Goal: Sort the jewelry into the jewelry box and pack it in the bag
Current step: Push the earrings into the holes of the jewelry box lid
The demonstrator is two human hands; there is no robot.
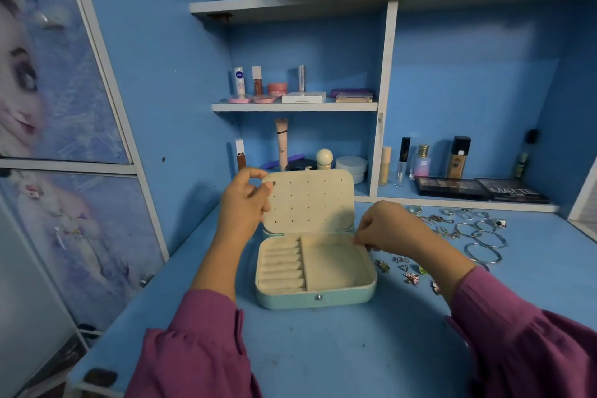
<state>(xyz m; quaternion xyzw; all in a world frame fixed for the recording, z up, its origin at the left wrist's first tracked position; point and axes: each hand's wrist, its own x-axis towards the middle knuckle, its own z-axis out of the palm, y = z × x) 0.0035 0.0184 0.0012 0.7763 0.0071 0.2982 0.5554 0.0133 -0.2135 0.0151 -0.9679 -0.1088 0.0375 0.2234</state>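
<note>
On blue desk (323, 349): mint jewelry box (315, 296) open, centre, lid (310, 202) upright. L hand (244, 203) pinches lid's top-left corner. R hand (386, 228) fingers curled at box's right rim, pinching sth tiny, can't tell what. Bangles (484, 244), rings (408, 276) loose just right of box.

Mint jewelry box (315, 299) sitting open at frame center on blue desk (323, 355), cream lid (310, 203) standing upright. Left hand (244, 203) pinching lid's upper-left corner beside a stud earring (274, 183). Right hand (386, 228) hovering at box's right rim, fingers curled; whether pinching anything, unclear. Bangles (484, 242), rings and butterfly clips (411, 278) lying at right of frame. Cosmetics standing on shelves (294, 107) behind.
</note>
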